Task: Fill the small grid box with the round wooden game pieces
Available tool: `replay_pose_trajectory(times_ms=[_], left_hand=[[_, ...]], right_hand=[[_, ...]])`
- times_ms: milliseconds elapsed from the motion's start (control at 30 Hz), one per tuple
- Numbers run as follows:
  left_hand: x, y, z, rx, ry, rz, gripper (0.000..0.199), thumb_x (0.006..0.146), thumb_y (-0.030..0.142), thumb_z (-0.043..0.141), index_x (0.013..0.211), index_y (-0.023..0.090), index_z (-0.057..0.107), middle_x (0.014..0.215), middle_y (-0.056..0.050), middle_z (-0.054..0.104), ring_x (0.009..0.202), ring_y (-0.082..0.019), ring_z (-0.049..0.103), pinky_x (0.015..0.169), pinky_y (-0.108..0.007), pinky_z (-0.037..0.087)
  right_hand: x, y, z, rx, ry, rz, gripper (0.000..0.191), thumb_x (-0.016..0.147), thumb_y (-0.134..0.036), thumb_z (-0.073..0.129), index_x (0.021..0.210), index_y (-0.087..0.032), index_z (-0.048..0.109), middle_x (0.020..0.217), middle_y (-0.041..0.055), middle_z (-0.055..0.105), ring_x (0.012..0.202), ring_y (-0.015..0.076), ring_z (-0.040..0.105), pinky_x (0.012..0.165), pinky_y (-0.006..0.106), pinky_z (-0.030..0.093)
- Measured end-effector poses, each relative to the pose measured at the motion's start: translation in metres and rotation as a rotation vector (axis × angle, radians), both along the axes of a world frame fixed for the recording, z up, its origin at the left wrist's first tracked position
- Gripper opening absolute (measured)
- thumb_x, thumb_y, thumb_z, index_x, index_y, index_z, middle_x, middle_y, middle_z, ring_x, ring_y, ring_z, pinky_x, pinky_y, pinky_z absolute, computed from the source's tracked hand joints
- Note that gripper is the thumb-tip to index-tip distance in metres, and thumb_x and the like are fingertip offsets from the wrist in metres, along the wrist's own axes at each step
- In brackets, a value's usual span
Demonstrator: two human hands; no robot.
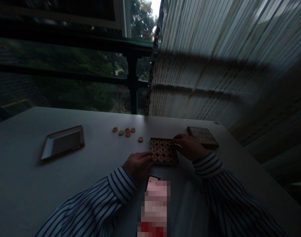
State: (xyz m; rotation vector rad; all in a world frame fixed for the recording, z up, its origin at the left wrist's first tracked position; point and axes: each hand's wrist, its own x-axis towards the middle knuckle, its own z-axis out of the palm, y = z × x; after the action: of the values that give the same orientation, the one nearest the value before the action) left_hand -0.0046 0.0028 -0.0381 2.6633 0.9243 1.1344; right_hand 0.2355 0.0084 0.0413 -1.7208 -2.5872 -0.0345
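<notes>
An open box [163, 163] of round Chinese chess pieces [160, 152] lies on the white table in the middle of the head view. The pieces sit in rows and bear red or dark characters. My left hand [138, 164] grips the box's left side, fingers along its edge and the near corner. Over the box's right part is my right hand [189, 146], its fingers bent together at the top right pieces. Its fingertips are dim, so whatever they pinch is hidden. Several loose pieces [128, 134] lie beyond my left hand, one of them [140, 139] nearer the box.
A shallow tray-like lid [62, 142] lies at the left of the table [98, 181]. A flat patterned box [203, 136] rests behind my right hand. Close in front of me is a lit phone [154, 200], partly blurred out. A railing and curtain [189, 56] stand behind the table.
</notes>
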Motion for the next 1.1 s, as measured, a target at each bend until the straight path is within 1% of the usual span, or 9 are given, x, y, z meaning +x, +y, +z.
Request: replay_pose_trajectory(times_ms=[300,467,600,700,800,900,967,1033,1100], left_hand=[[0.000,0.000,-0.001,0.005,0.004,0.003,0.022,0.076,0.024,0.051,0.092,0.016,0.063,0.095,-0.011,0.065,0.082,-0.019,0.062,0.072,-0.035,0.052],[0.000,0.000,0.002,0.015,0.023,-0.014,0.022,0.076,0.024,0.050,0.092,0.015,0.062,0.094,-0.012,0.065,0.081,-0.020,0.063,0.070,-0.036,0.053],[0.000,-0.001,0.006,0.036,-0.011,0.022,0.022,0.077,0.026,0.049,0.091,0.015,0.062,0.092,-0.012,0.066,0.080,-0.020,0.063,0.069,-0.036,0.053],[-0.004,-0.001,0.014,0.039,-0.098,0.083,0.023,0.077,0.026,0.050,0.092,0.014,0.062,0.091,-0.011,0.066,0.082,-0.020,0.063,0.071,-0.034,0.053],[-0.013,0.001,0.027,-0.007,-0.207,0.152,0.021,0.077,0.025,0.051,0.090,0.014,0.062,0.090,-0.009,0.067,0.085,-0.018,0.062,0.076,-0.031,0.051],[-0.024,0.004,0.041,-0.097,-0.295,0.264,0.021,0.077,0.027,0.050,0.090,0.015,0.062,0.089,-0.006,0.067,0.083,-0.016,0.062,0.078,-0.029,0.051],[-0.031,0.007,0.049,-0.142,-0.375,0.376,0.022,0.078,0.029,0.049,0.087,0.016,0.063,0.088,-0.004,0.067,0.084,-0.016,0.062,0.079,-0.029,0.050],[-0.036,0.009,0.053,-0.172,-0.436,0.450,0.023,0.077,0.031,0.050,0.086,0.016,0.064,0.086,-0.003,0.067,0.082,-0.016,0.062,0.078,-0.028,0.050],[-0.039,0.011,0.055,-0.191,-0.480,0.484,0.024,0.076,0.032,0.051,0.085,0.015,0.065,0.085,-0.003,0.068,0.080,-0.015,0.063,0.077,-0.027,0.050]], right_hand=[[0.001,0.001,-0.003,-0.035,-0.007,0.007,0.030,0.081,-0.024,0.045,0.108,-0.027,0.057,0.104,0.0071,0.058,0.094,0.0177,0.052,0.080,0.029,0.037],[0.002,0.001,-0.004,-0.025,0.000,0.018,0.030,0.081,-0.025,0.045,0.108,-0.027,0.058,0.103,0.0067,0.058,0.092,0.0180,0.053,0.079,0.029,0.038],[0.003,0.000,-0.001,0.013,0.014,0.006,0.029,0.081,-0.025,0.044,0.107,-0.026,0.058,0.102,0.0069,0.058,0.091,0.0183,0.053,0.078,0.029,0.039],[0.002,-0.002,0.004,0.062,0.040,-0.004,0.029,0.083,-0.025,0.041,0.108,-0.026,0.058,0.102,0.0067,0.059,0.091,0.0180,0.053,0.078,0.029,0.039],[0.000,-0.004,0.006,0.093,0.062,0.004,0.029,0.085,-0.024,0.039,0.106,-0.025,0.058,0.101,0.0061,0.059,0.090,0.0175,0.053,0.078,0.029,0.039],[-0.003,-0.005,0.006,0.117,0.073,0.003,0.028,0.085,-0.025,0.039,0.105,-0.025,0.058,0.101,0.0057,0.059,0.091,0.0184,0.053,0.077,0.030,0.039],[-0.005,-0.006,0.006,0.122,0.084,0.007,0.029,0.085,-0.026,0.038,0.106,-0.025,0.058,0.102,0.0058,0.059,0.092,0.0185,0.052,0.077,0.030,0.039],[-0.008,-0.007,0.007,0.120,0.094,0.012,0.028,0.085,-0.026,0.038,0.105,-0.024,0.058,0.101,0.0061,0.059,0.093,0.0182,0.052,0.078,0.031,0.038],[-0.011,-0.008,0.009,0.127,0.105,0.023,0.028,0.086,-0.026,0.038,0.104,-0.024,0.058,0.100,0.0061,0.060,0.092,0.0175,0.052,0.079,0.031,0.038]])
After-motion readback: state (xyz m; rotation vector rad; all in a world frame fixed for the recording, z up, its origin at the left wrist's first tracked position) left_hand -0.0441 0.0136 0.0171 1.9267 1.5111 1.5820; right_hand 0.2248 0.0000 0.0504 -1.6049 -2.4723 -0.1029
